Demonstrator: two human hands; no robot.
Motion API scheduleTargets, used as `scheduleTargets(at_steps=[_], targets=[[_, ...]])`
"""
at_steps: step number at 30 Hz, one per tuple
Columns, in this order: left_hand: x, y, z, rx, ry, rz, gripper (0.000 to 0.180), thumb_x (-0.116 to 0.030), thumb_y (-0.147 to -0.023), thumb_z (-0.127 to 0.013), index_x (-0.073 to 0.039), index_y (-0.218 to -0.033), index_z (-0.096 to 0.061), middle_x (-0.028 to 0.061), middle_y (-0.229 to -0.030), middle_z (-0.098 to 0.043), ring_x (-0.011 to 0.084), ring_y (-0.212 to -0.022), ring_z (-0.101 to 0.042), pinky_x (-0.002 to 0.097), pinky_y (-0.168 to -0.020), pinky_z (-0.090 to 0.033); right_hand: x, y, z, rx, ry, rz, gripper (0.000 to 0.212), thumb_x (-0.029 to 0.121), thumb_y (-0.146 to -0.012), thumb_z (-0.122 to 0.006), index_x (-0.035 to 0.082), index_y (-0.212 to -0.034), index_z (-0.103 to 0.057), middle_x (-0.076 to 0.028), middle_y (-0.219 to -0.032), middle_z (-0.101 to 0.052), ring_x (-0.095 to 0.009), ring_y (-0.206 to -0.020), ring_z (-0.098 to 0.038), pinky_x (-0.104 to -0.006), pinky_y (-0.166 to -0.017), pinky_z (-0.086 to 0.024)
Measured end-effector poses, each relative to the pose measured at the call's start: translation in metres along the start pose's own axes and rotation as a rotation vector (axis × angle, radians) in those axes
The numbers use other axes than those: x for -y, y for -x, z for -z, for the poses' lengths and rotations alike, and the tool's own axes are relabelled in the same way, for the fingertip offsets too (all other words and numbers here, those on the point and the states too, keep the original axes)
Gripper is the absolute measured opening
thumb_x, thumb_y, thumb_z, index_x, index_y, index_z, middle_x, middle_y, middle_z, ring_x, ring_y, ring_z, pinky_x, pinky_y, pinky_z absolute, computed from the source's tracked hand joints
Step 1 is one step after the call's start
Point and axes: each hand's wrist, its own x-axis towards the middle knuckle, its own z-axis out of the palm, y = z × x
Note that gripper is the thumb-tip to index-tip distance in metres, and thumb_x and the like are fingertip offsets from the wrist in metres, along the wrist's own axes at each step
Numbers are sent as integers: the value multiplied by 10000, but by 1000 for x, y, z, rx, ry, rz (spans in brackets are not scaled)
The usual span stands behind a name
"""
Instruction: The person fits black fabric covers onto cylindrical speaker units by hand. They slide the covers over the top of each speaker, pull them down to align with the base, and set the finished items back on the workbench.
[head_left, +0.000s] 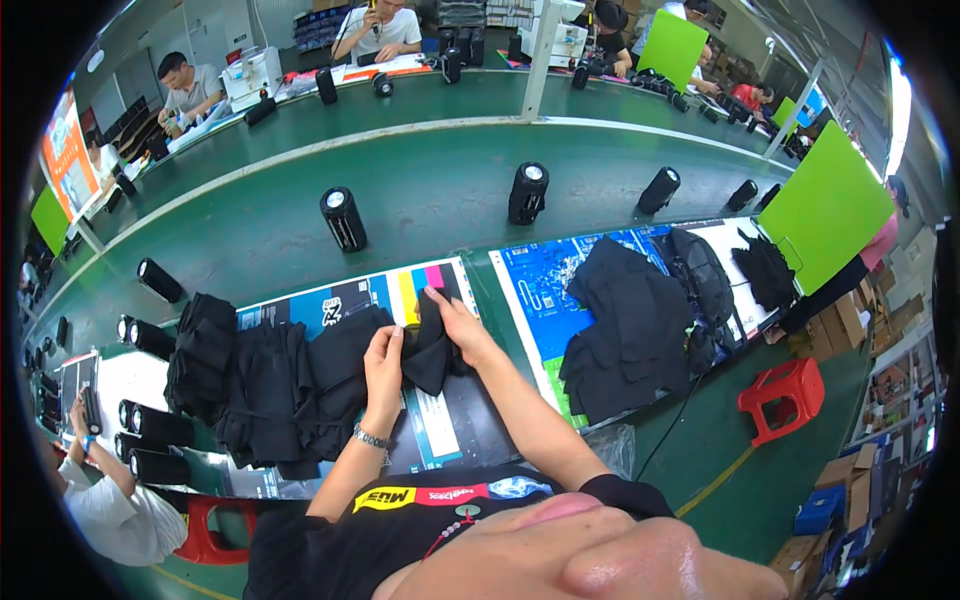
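One black cloth piece in work, raised between your two hands above the desk. Your right hand is clamped on its upper part, thumb and fingers closed. Your left hand has its fingertips at the piece's left edge; cannot tell whether they pinch it or only touch.

Progress, judged from the layout: this piece looks mid-handling, neither laid down nor fitted to anything. Beside your left hand lies a row of overlapping cloth heaps; to your right, well apart from your right hand, a second loose pile. Cannot tell which side is finished and which is waiting, nor count the layers. Either way, plenty of cloth lies outside your grip. Black cylinders stand spaced along the green surface beyond, none touched by you.
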Motion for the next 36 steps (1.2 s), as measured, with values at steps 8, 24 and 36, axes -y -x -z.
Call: scheduleTargets(at_steps=[8, 24, 36], targets=[[-13, -2, 0, 119, 140, 100, 90, -96, -905, -601, -20, -952, -598, -10, -860, -611, 35, -779, -558, 171, -690, -451, 3, 10, 2, 381, 8, 229, 314, 172, -770, -739, 41, -1017, -597, -10, -907, -601, -102, -856, -567, -239, -786, -447], [-79, -24, 16, -114, 155, -136, 163, -131, -938, -561, 5, -1009, -615, 7, -970, -624, 65, -871, -566, 208, -803, -434, 11, 10, 17, 421, -215, 114, 366, -20, -813, -427, -7, -1149, -570, -21, -885, -585, -114, -760, -544, -223, -687, -432], [-71, -47, -16, 186, -124, -127, 201, -134, -915, -589, 11, -1052, -620, -16, -905, -619, 43, -859, -546, 197, -768, -427, 9, 9, -4, 393, -716, 45, 353, 335, -944, -490, 60, -1155, -561, -57, -1040, -637, -166, -921, -641, -296, -793, -535]])
